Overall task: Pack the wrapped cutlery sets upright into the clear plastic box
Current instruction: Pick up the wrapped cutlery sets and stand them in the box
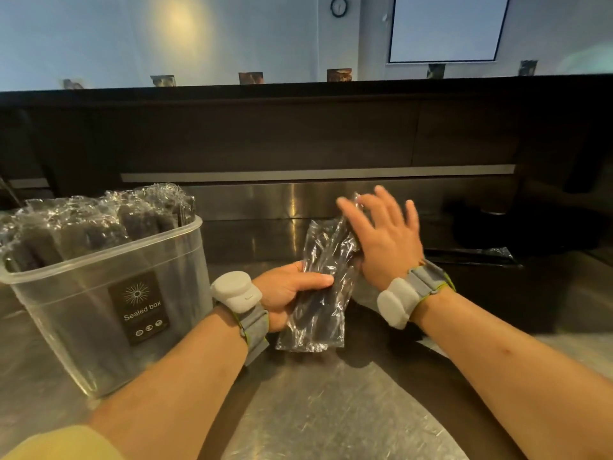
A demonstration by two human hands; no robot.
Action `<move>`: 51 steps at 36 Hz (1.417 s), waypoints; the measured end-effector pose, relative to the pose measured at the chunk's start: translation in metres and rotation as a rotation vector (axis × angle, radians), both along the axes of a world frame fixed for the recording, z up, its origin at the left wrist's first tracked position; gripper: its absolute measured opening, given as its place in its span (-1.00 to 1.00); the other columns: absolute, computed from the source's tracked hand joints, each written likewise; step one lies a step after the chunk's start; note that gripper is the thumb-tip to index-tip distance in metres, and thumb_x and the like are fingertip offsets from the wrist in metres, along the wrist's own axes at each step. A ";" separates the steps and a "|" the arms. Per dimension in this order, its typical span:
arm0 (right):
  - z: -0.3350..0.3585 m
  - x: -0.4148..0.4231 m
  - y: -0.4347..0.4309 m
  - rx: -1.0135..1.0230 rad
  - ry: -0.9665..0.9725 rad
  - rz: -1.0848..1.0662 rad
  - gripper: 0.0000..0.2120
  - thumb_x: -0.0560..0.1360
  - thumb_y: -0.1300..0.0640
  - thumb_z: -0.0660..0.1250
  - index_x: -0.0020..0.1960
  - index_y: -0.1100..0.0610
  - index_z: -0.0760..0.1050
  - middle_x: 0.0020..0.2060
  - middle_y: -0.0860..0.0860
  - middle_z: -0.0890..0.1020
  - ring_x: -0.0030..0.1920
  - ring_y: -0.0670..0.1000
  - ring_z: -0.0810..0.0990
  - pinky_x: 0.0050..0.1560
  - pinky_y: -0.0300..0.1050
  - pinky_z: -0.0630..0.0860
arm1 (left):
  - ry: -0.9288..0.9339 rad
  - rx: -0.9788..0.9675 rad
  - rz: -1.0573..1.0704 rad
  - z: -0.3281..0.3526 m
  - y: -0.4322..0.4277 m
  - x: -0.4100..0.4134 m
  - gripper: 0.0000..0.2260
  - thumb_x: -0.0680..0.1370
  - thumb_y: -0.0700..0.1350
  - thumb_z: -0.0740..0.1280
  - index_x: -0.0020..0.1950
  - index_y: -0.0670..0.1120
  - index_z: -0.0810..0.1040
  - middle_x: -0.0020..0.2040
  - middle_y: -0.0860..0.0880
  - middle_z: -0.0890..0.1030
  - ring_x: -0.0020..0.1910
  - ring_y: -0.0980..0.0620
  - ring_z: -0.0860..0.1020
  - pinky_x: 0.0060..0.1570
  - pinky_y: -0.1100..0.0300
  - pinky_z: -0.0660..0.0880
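The steel counter (315, 410) fills the lower part of the view, with bare surface in front of and between the two forearms. Its far edge meets a low steel upstand (298, 200), and a dark panelled wall (265, 137) rises behind that, closing off the back.

The clear plastic box (83, 327) stands on the counter at the left, just beside the left forearm, its near corner close to the counter's front. Wrapped cutlery sets (83, 224) stand upright in it, packed close from wall to wall, and their crinkled tops stick up above the rim.

One more wrapped cutlery set (318, 303) is held in the middle of the view, well right of the box. It is tilted, with the top leaning away and to the right. Whether its bottom edge touches the counter cannot be told.

The left hand (285, 293) grips this set around its middle, thumb across the front. The right hand (388, 240) lies flat against the upper end, fingers straight and spread apart.

Another flat packet (471, 255) lies on the counter to the far right, apart from both hands. A dark label (139, 307) reading "Sealed box" sits on the box's front wall. Each wrist wears a grey band (255, 327) with a white pod.
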State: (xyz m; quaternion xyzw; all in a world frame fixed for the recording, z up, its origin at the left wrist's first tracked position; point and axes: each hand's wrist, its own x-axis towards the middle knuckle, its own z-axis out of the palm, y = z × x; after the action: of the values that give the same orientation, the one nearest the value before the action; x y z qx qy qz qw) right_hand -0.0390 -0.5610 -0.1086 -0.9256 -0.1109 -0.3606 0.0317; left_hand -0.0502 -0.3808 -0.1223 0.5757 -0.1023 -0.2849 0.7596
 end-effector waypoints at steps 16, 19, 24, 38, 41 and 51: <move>0.019 -0.016 0.018 1.061 0.486 0.498 -0.83 0.55 0.10 0.28 -0.03 0.17 0.58 -0.21 0.10 0.68 -0.19 0.05 0.68 -0.16 -0.09 0.65 | -0.327 0.154 0.273 -0.002 -0.002 0.006 -0.55 0.46 0.11 0.35 0.28 -0.08 0.50 0.12 -0.10 0.66 0.13 -0.08 0.62 0.24 -0.08 0.47; 0.018 -0.013 0.016 1.096 0.455 0.474 -0.80 0.54 0.06 0.31 -0.07 0.20 0.57 -0.25 0.18 0.64 -0.25 0.13 0.65 -0.17 0.01 0.64 | -0.189 0.076 0.307 0.003 -0.004 0.003 -0.71 0.60 0.00 0.24 0.26 -0.08 0.53 0.11 -0.14 0.66 0.11 -0.11 0.62 0.18 -0.06 0.52; 0.019 -0.011 0.011 1.189 0.384 0.436 -0.82 0.50 0.07 0.36 -0.04 0.19 0.60 -0.18 0.17 0.68 -0.14 0.19 0.67 -0.06 0.13 0.62 | -0.289 0.115 0.330 0.000 -0.002 0.005 -0.75 0.53 -0.22 0.34 0.21 -0.09 0.50 0.09 -0.19 0.65 0.07 -0.16 0.62 0.16 -0.15 0.52; 0.024 -0.022 0.021 1.450 0.616 0.670 -0.81 0.56 0.09 0.24 0.00 0.19 0.56 -0.08 0.22 0.57 -0.07 0.19 0.49 0.00 0.14 0.48 | -0.347 0.150 0.249 0.000 -0.001 -0.002 -0.51 0.26 0.00 0.52 0.14 -0.08 0.55 0.10 -0.17 0.66 0.14 -0.17 0.60 0.27 -0.18 0.42; 0.024 -0.021 0.024 1.453 0.586 0.657 -0.79 0.56 0.07 0.25 0.01 0.19 0.56 -0.13 0.19 0.58 -0.11 0.16 0.54 -0.06 0.07 0.54 | -0.327 0.148 0.274 -0.001 -0.003 -0.001 -0.33 0.22 0.13 0.56 0.23 -0.12 0.52 0.11 -0.16 0.66 0.14 -0.15 0.60 0.26 -0.15 0.44; 0.025 -0.021 0.025 1.321 0.455 0.570 -0.80 0.59 0.08 0.21 -0.05 0.13 0.57 -0.15 0.16 0.68 -0.08 0.22 0.65 0.03 0.19 0.59 | -0.420 0.250 0.613 0.024 0.008 -0.006 -0.73 0.57 0.11 0.24 -0.14 -0.07 0.53 -0.30 -0.06 0.65 -0.28 -0.07 0.62 -0.09 -0.02 0.59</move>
State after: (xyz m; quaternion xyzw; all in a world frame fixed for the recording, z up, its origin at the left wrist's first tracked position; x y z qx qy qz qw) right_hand -0.0602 -0.5358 -0.0836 -0.7011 -0.0975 -0.1298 0.6943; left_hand -0.0562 -0.3733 -0.0983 0.7133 -0.0432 0.0690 0.6961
